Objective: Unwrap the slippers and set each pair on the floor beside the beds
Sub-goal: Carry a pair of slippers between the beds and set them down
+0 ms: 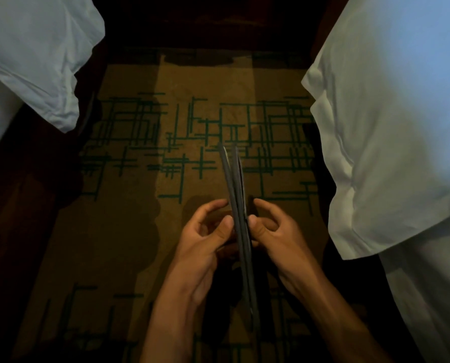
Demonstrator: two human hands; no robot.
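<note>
A pair of thin dark grey slippers is held edge-on, pressed flat together, above the carpet between two beds. My left hand grips the pair from the left, thumb against the sole. From the right, my right hand pinches the same pair with thumb and fingers. The toe ends point away from me and part slightly at the top. No wrapper shows on them in this dim light.
A brown carpet with green line pattern fills the aisle. A bed with white sheets hangs over on the left, another white-sheeted bed on the right. Dark wooden furniture closes the far end.
</note>
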